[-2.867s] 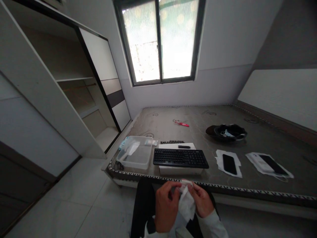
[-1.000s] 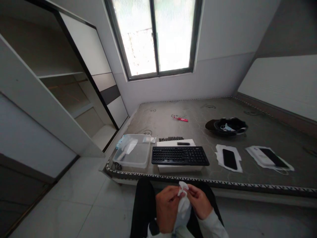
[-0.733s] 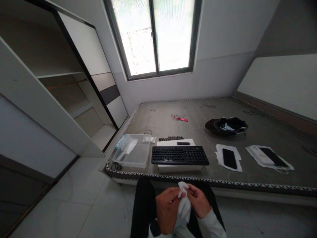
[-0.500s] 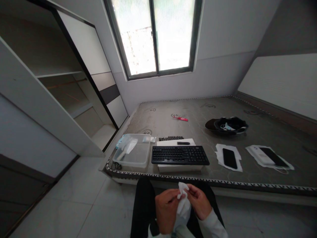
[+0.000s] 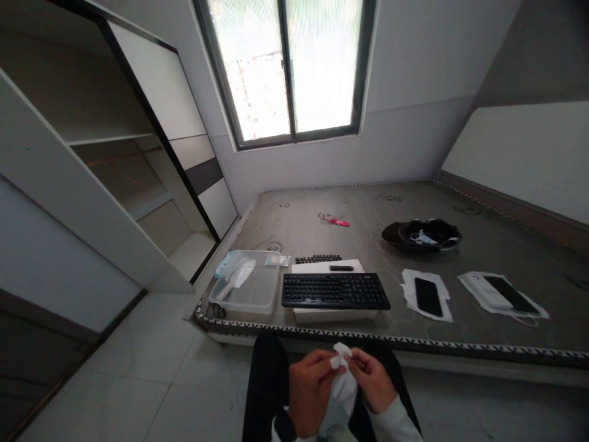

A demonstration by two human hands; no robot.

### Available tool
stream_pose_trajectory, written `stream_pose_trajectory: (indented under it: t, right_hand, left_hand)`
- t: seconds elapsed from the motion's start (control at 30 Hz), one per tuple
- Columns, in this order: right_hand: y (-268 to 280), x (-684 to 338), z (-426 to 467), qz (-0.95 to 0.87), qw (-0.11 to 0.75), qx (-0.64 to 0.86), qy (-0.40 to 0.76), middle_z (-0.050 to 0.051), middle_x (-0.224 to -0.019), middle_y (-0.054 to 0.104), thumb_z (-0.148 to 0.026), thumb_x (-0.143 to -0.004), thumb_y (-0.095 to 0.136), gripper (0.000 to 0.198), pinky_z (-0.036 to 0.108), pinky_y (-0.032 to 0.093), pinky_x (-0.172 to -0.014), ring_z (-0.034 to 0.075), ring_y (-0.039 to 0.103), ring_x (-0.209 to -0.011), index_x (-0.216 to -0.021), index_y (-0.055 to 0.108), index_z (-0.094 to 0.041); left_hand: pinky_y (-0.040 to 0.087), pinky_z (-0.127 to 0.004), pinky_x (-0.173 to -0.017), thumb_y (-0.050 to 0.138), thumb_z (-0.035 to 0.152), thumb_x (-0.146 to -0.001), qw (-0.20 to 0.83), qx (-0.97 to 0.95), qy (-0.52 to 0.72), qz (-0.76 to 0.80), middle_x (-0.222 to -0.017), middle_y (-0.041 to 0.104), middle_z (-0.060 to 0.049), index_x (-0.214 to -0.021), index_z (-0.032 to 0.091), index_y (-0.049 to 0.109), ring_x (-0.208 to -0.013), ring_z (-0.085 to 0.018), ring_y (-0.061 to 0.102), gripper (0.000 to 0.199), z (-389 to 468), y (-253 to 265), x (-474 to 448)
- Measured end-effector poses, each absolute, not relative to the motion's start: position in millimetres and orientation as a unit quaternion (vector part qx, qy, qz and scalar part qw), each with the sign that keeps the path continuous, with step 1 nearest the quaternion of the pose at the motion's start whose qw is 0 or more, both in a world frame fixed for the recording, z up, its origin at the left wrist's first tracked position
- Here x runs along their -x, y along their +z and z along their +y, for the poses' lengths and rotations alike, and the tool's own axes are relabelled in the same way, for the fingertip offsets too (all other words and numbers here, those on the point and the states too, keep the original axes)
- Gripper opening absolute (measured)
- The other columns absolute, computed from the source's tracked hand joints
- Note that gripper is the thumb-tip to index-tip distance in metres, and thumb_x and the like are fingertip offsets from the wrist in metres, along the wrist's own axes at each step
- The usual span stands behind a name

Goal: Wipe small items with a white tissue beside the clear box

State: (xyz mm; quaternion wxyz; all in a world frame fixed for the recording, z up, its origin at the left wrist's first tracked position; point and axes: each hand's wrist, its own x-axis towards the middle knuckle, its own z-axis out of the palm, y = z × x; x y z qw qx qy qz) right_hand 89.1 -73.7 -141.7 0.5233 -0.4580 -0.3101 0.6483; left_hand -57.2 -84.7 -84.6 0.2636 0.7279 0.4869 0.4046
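Between my hands, low over my lap, is a crumpled white tissue (image 5: pixel 344 388); it may be a wipe. My left hand (image 5: pixel 309 388) is closed, pinching its left side near the top. Opposite it, my right hand (image 5: pixel 373 379) grips the upper right part with thumb and fingers. The tissue's lower part hangs down between my knees. In front of my hands, on the mattress, a black keyboard (image 5: pixel 335 291) rests on a white box (image 5: pixel 334 315).
A clear plastic tray (image 5: pixel 248 305) stands left of the keyboard, with a black pen (image 5: pixel 341 268) behind it. To the right lie a dark phone (image 5: pixel 427 297) on white tissue, another phone (image 5: pixel 510 293) with a white item, and a cap (image 5: pixel 400 236). The mattress edge (image 5: pixel 414 342) runs before my knees.
The top of the tissue has changed shape between my fingers, with a strip now folded toward the left. Both hands stay almost in place, shifting slightly lower in view.
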Motion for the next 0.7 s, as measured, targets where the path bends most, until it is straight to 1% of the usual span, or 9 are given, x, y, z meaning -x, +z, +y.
stream_pose_trajectory:
  t: [0.13,0.2,0.27,0.33,0.43,0.53,0.63,0.7]
  right_hand:
    - [-142,-89,-72,-0.346,0.517,0.456,0.636,0.007,-0.076,0.077,-0.051,-0.061,0.076,0.036,0.034,0.051,-0.072,0.023,0.068,-0.072,-0.077,0.074,-0.020]
    - [-138,-88,-72,-0.361,0.500,0.451,0.645,0.009,-0.082,0.078,-0.054,-0.062,0.073,0.039,0.038,0.051,-0.079,0.025,0.068,-0.079,-0.082,0.075,-0.020]
    - [-133,-86,-73,-0.374,0.489,0.441,0.653,0.010,-0.087,0.077,-0.055,-0.064,0.071,0.042,0.040,0.049,-0.083,0.026,0.068,-0.083,-0.087,0.075,-0.020]
    - [-131,-86,-73,-0.381,0.488,0.431,0.656,0.010,-0.088,0.077,-0.054,-0.066,0.071,0.042,0.040,0.049,-0.083,0.026,0.068,-0.084,-0.089,0.075,-0.020]
    - [-133,-85,-74,-0.379,0.498,0.427,0.653,0.010,-0.085,0.077,-0.052,-0.067,0.071,0.040,0.039,0.050,-0.078,0.026,0.068,-0.079,-0.090,0.075,-0.019]
    - [-134,-85,-75,-0.369,0.515,0.428,0.644,0.009,-0.081,0.077,-0.050,-0.069,0.070,0.039,0.037,0.051,-0.073,0.025,0.068,-0.075,-0.091,0.075,-0.018]
    - [-131,-85,-75,-0.361,0.526,0.428,0.640,0.009,-0.084,0.077,-0.050,-0.070,0.069,0.038,0.037,0.051,-0.075,0.025,0.067,-0.078,-0.092,0.074,-0.019]
    - [-131,-85,-74,-0.356,0.533,0.430,0.636,0.008,-0.084,0.076,-0.050,-0.070,0.069,0.039,0.037,0.051,-0.075,0.025,0.067,-0.079,-0.093,0.073,-0.019]
  left_hand:
    - [0.052,-0.016,-0.065,0.061,0.018,-0.083,0.257,-0.711,0.440,0.486,-0.084,0.072,-0.001,-0.088,0.026,0.074,-0.072,-0.011,0.066,0.016,-85,-89,57]
    - [0.050,-0.016,-0.062,0.060,0.017,-0.083,0.254,-0.698,0.446,0.500,-0.080,0.071,-0.001,-0.084,0.023,0.074,-0.068,-0.011,0.065,0.015,-86,-88,56]
    - [0.049,-0.016,-0.059,0.059,0.018,-0.084,0.246,-0.686,0.444,0.520,-0.077,0.069,-0.001,-0.081,0.021,0.072,-0.065,-0.011,0.063,0.014,-88,-87,54]
    - [0.047,-0.016,-0.058,0.059,0.021,-0.084,0.236,-0.681,0.440,0.536,-0.075,0.068,-0.001,-0.078,0.019,0.071,-0.063,-0.011,0.061,0.013,-90,-86,54]
    - [0.046,-0.016,-0.056,0.057,0.024,-0.086,0.231,-0.686,0.440,0.532,-0.075,0.067,-0.001,-0.077,0.019,0.070,-0.061,-0.010,0.060,0.016,-92,-86,53]
    - [0.045,-0.016,-0.055,0.056,0.025,-0.087,0.238,-0.694,0.437,0.521,-0.079,0.068,-0.001,-0.083,0.020,0.070,-0.059,-0.009,0.059,0.015,-92,-86,54]
    - [0.045,-0.016,-0.052,0.056,0.029,-0.087,0.238,-0.686,0.429,0.538,-0.076,0.068,0.001,-0.087,0.021,0.068,-0.054,-0.009,0.056,0.014,-90,-84,54]
    - [0.045,-0.017,-0.051,0.056,0.033,-0.086,0.221,-0.673,0.444,0.549,-0.075,0.067,0.000,-0.085,0.020,0.065,-0.053,-0.009,0.055,0.016,-89,-83,55]
